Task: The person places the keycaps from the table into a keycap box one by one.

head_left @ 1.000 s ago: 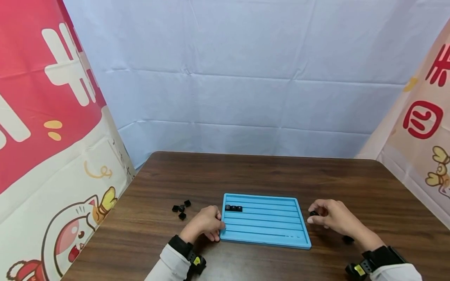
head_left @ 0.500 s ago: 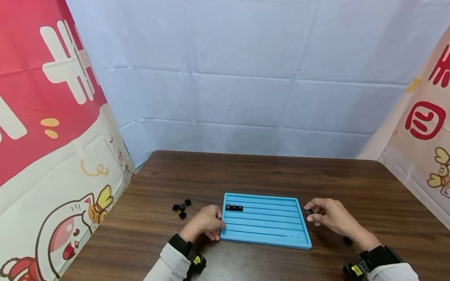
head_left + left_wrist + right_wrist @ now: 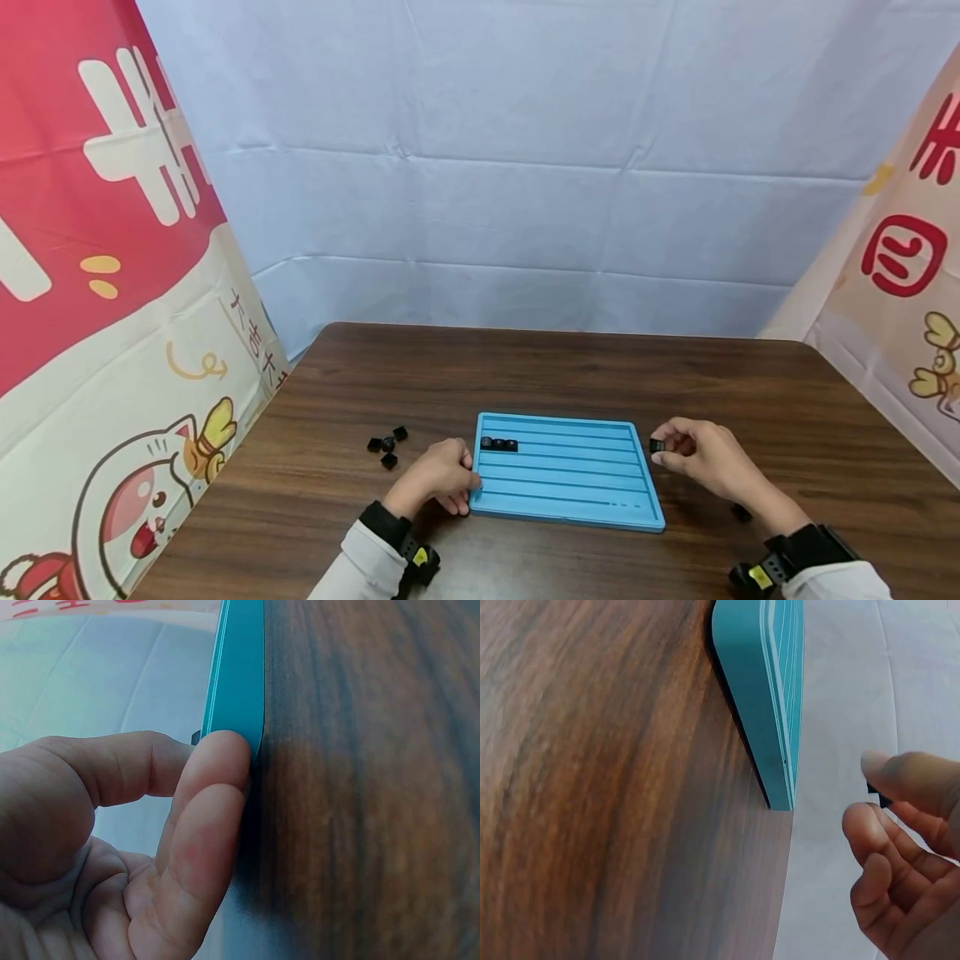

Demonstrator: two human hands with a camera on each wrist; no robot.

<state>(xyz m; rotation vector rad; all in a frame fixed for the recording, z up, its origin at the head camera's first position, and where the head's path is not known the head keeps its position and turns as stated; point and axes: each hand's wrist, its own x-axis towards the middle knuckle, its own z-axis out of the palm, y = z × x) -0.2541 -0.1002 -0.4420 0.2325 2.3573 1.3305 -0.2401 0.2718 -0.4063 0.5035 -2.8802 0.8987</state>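
Black block (image 3: 657, 446), right fingers (image 3: 915, 780) pinching it, beside tray (image 3: 570, 472), left fingers (image 3: 206, 851) gripping opposite edge (image 3: 477, 437)

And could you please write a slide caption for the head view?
Left hand holding the edge of a blue tray, right hand pinching a small black piece by the tray's opposite side.

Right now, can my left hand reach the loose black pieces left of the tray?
Probably yes: nothing stands between your left hand and those black pieces, though it would likely need to release the blue tray.
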